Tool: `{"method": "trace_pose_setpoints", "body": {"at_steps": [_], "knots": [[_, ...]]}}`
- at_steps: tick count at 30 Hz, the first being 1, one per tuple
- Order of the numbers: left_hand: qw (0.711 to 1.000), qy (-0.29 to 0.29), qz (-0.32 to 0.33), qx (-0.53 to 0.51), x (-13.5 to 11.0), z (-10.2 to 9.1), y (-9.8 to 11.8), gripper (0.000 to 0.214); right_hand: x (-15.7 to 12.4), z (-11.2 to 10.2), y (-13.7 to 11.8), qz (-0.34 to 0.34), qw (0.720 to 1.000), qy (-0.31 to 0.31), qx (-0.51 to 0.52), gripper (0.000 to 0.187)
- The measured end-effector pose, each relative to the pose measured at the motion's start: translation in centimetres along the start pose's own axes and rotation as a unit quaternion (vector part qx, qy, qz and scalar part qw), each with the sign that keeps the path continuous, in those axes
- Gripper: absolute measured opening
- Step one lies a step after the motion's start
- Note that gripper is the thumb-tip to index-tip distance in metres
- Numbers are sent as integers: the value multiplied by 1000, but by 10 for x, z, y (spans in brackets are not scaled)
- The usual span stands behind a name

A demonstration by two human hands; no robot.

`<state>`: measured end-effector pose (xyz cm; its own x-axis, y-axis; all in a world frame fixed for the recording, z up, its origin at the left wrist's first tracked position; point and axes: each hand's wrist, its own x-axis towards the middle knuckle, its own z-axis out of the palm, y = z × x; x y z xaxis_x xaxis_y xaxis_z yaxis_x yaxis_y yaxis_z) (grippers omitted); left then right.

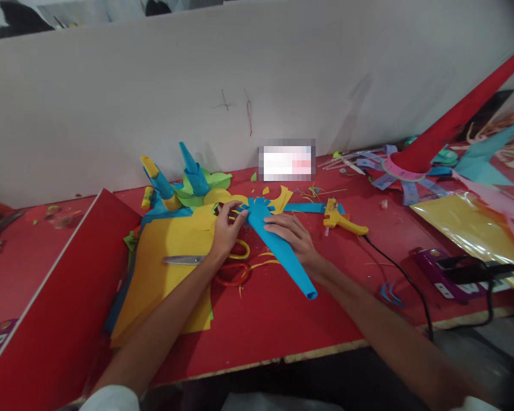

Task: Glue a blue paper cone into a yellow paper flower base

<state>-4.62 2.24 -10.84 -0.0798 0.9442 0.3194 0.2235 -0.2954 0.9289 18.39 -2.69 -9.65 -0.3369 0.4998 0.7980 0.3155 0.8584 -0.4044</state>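
A long blue paper cone (282,254) lies on the red table (282,325), its wide fringed end pointing away from me. My right hand (293,235) rests flat on the cone's upper part. At the fringed end my left hand (227,228) pinches one of the cut tabs between its fingertips. Scissors (205,262) with orange and yellow handles lie under my left wrist, on a stack of yellow paper sheets (171,274).
A yellow glue gun (340,220) with a black cord lies right of the cone. Blue and green paper cones (188,180) stand behind, a tall red cone (454,123) at far right. A purple power strip (441,274) and yellow foil (466,225) lie right. White wall behind.
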Motion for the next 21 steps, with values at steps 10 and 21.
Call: {"method": "trace_pose_setpoints", "body": {"at_steps": [10,21], "knots": [[999,21,5,24,1,-3,2,43,5,-1,-8,-32,998,-51,13,48],[999,23,-14,-20,1,-1,1,41,5,2,-7,-46,997,-58,32,42]]}}
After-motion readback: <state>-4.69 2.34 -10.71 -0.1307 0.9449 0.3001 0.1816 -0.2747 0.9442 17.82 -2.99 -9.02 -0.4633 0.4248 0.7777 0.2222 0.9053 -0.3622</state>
